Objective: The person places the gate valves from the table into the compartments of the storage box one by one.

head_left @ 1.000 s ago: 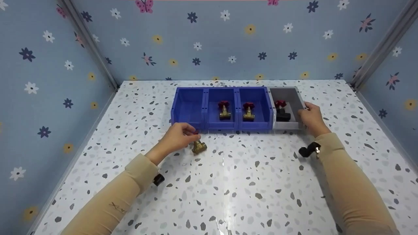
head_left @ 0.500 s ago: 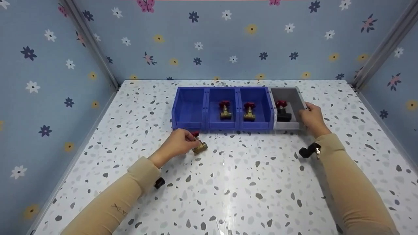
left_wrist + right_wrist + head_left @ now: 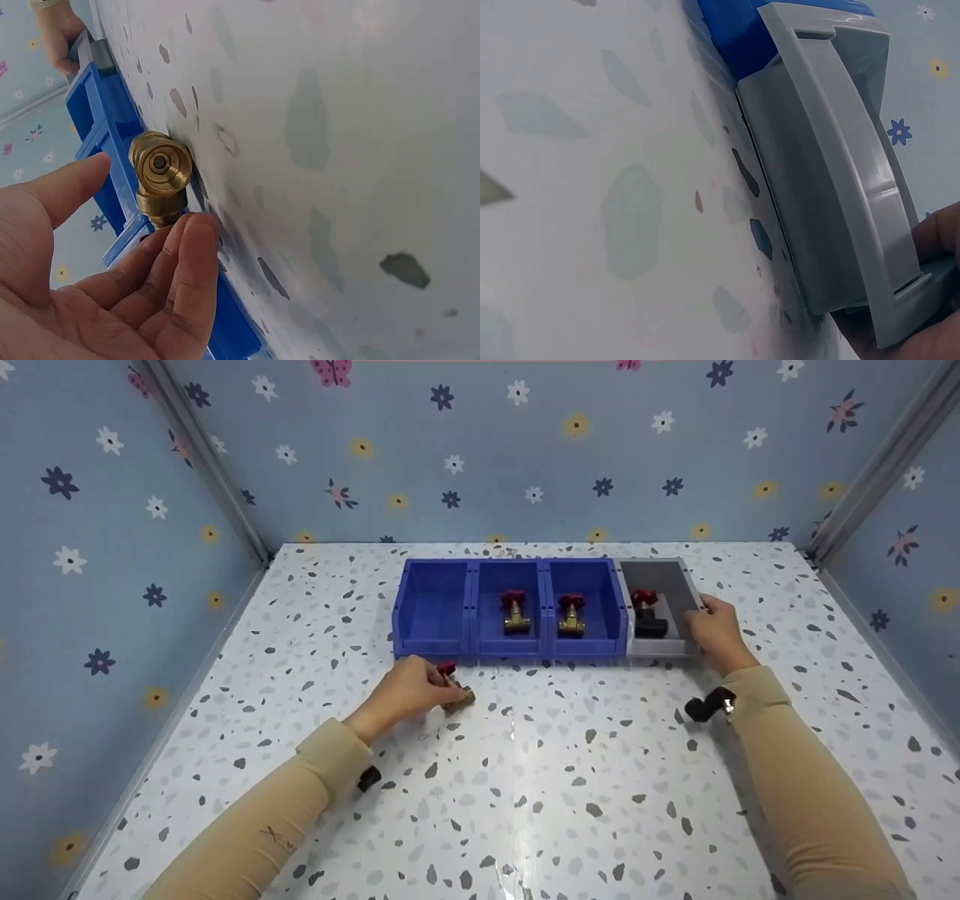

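Observation:
A brass valve (image 3: pixel 459 702) with a red handwheel lies on the table in front of the leftmost blue bin. My left hand (image 3: pixel 409 690) is at this valve. In the left wrist view its fingertips (image 3: pixel 199 232) are by the valve's neck, while a gap shows between the thumb and the brass body. The fingers partly hide the handwheel. My right hand (image 3: pixel 716 634) grips the right side wall of the grey bin (image 3: pixel 664 649). Inside that bin sits a valve with a black body (image 3: pixel 651 626) and red handwheel.
Three blue bins (image 3: pixel 433 647) stand in a row left of the grey one. The middle and right blue bins each hold a brass valve (image 3: pixel 516 619) with a red handwheel. Flowered panels (image 3: pixel 495 450) wall the table (image 3: pixel 555 780) at back and sides.
My left hand has come down and slightly toward me, so its thumb and fingers now sit lower around the brass valve. The right hand has stayed on the grey bin.

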Available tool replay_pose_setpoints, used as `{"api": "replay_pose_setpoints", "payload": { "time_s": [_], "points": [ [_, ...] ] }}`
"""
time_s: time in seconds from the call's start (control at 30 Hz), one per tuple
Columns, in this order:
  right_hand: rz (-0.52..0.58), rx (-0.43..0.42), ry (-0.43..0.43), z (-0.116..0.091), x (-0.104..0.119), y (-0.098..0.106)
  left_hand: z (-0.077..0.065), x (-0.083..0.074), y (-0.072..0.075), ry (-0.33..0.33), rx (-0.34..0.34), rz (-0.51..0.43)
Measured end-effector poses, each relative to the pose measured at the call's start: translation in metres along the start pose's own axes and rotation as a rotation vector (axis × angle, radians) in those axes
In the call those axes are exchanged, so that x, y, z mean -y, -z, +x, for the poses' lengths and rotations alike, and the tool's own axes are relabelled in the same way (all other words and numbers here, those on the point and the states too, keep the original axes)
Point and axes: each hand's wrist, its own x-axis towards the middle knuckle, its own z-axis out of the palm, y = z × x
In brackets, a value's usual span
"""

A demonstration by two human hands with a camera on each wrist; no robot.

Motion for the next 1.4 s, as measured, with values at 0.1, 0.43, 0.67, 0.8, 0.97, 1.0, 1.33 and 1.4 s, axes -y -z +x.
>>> {"api": "replay_pose_setpoints", "payload": {
  "time_s": [0.1, 0.43, 0.67, 0.8, 0.97, 1.0, 1.33, 1.4],
  "points": [
    [-0.019, 0.002, 0.004, 0.0, 0.001, 0.001, 0.001, -0.001, 0.001, 0.029, -0.007, 0.001],
    [-0.018, 0.011, -0.005, 0.0, 0.002, 0.0, 0.004, 0.0, -0.001, 0.073, -0.039, 0.072],
    [-0.007, 0.013, 0.005, -0.001, 0.002, -0.001, 0.008, -0.002, -0.009, 0.056, -0.038, 0.139],
    [-0.015, 0.004, 0.022, -0.002, 0.001, -0.002, 0.008, -0.004, -0.012, 0.07, -0.059, 0.184],
    [-0.03, -0.002, 0.016, 0.0, 0.002, -0.001, 0.01, -0.005, -0.015, 0.076, -0.073, 0.207],
    [-0.03, -0.003, 0.011, 0.0, 0.002, -0.001, 0.011, -0.005, -0.016, 0.075, -0.074, 0.21],
    [-0.025, -0.003, 0.0, 0.0, 0.002, 0.0, 0.012, -0.005, -0.017, 0.073, -0.063, 0.22],
    [-0.017, -0.002, 0.002, 0.0, 0.002, 0.0, 0.01, -0.004, -0.015, 0.078, -0.046, 0.189]
  ]
}}
